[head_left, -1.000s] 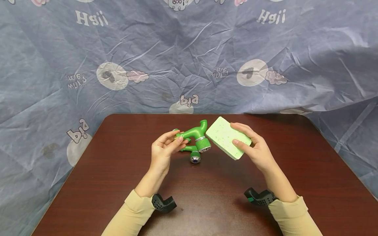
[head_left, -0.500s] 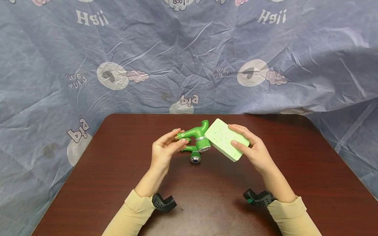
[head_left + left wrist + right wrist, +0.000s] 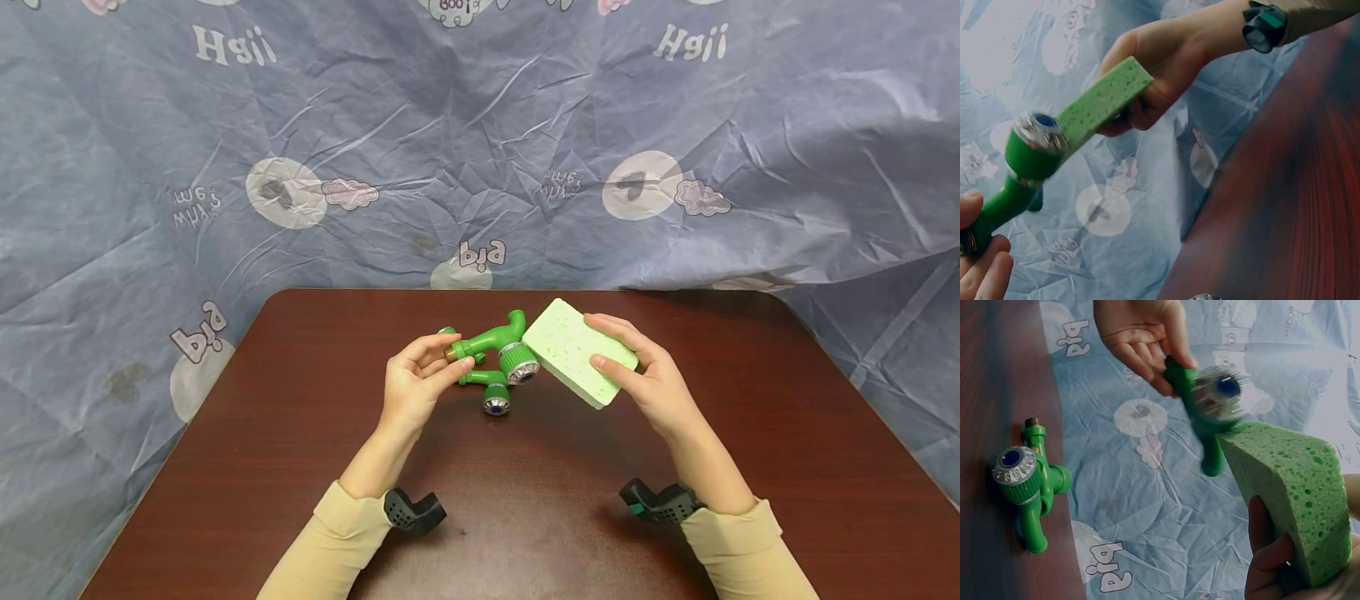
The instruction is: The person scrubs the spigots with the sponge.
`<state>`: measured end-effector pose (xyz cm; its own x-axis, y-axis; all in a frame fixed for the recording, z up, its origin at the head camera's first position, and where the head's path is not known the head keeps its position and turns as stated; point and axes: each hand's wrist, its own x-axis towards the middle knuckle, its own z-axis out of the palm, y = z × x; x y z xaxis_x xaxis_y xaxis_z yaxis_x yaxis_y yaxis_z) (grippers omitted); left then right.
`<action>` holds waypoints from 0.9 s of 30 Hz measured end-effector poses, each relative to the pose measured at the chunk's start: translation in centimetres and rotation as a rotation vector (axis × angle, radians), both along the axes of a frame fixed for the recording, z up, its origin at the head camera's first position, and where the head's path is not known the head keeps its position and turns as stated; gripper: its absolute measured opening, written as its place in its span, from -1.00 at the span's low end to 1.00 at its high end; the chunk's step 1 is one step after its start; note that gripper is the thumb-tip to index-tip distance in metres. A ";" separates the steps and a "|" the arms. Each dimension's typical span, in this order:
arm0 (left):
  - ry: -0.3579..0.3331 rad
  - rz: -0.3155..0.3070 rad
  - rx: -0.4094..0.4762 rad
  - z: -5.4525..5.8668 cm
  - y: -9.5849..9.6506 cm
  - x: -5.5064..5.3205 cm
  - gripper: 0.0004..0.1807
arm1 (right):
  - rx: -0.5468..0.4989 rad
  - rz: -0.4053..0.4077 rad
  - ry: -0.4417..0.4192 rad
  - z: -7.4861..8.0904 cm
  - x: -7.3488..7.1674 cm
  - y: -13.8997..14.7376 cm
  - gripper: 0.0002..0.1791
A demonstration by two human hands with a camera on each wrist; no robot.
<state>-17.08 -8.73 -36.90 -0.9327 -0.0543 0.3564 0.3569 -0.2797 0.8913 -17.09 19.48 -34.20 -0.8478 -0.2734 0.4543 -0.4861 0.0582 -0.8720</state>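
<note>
My left hand [image 3: 411, 385] pinches a green plastic tap [image 3: 491, 340] near its brass threaded end, between thumb and fingers, above the table. The tap has a ribbed green knob with a silvery cap and a blue centre; its spout points away. My right hand [image 3: 654, 379] grips a light green sponge [image 3: 577, 354] by its right end, thumb on the near face. In the left wrist view the sponge [image 3: 1107, 100] meets the tap's knob [image 3: 1035, 147]. Below the held tap, a second green tap [image 3: 1044, 484] lies on the table, partly hidden in the head view.
The dark red-brown wooden table [image 3: 300, 467] has rounded far corners. Behind it hangs a wrinkled blue-grey printed cloth [image 3: 465, 142]. Black wrist cameras [image 3: 414, 512] sit on both wrists beside the cream sleeves [image 3: 322, 533].
The held tap has tipped so its knob's cap now faces more toward me. The sponge has shifted slightly left along the knob, then back right. The second tap stays in place.
</note>
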 end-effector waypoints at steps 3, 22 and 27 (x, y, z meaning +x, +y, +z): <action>-0.028 0.021 -0.010 -0.1 0.0 -0.2 -0.58 | -0.037 -0.004 -0.010 0.2 0.1 0.2 -0.52; -0.061 0.092 -0.054 -0.7 0.7 -0.1 -0.66 | 0.049 0.118 0.058 0.3 1.0 -1.3 -0.51; -0.072 0.108 -0.056 -0.8 0.7 -0.1 -0.66 | 0.039 0.161 0.014 0.1 1.0 -1.4 -0.50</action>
